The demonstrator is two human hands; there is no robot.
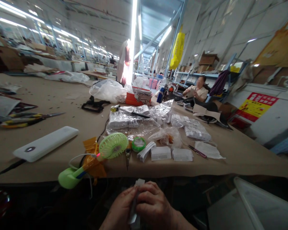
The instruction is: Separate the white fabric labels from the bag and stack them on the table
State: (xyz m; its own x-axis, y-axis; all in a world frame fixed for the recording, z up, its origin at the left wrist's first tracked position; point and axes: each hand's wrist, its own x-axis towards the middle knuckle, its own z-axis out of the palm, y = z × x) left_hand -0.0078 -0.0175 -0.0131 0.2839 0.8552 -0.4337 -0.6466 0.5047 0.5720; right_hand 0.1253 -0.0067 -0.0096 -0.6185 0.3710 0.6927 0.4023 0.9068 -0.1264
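Observation:
Just below the table's front edge, my left hand (121, 209) and my right hand (153, 203) are closed together around a small stack of white paper slips (133, 211). The slips stand roughly on end between my fingers, and the hands hide much of them. On the table beyond lie similar bundles: a fanned stack of labels (146, 151), a printed label stack (161, 153) and another label stack (182, 154). A green round tin (138, 144) sits just left of them. Close to it is a small screwdriver (127, 156) with its tip toward me.
A green fan (113, 145) is taped at the front edge. To its left are a white power bank (46, 143) and pliers (24, 119). Clear plastic packets (124, 119) cover the middle. A utility knife (198, 151) lies right. A person (198, 91) sits at the far right.

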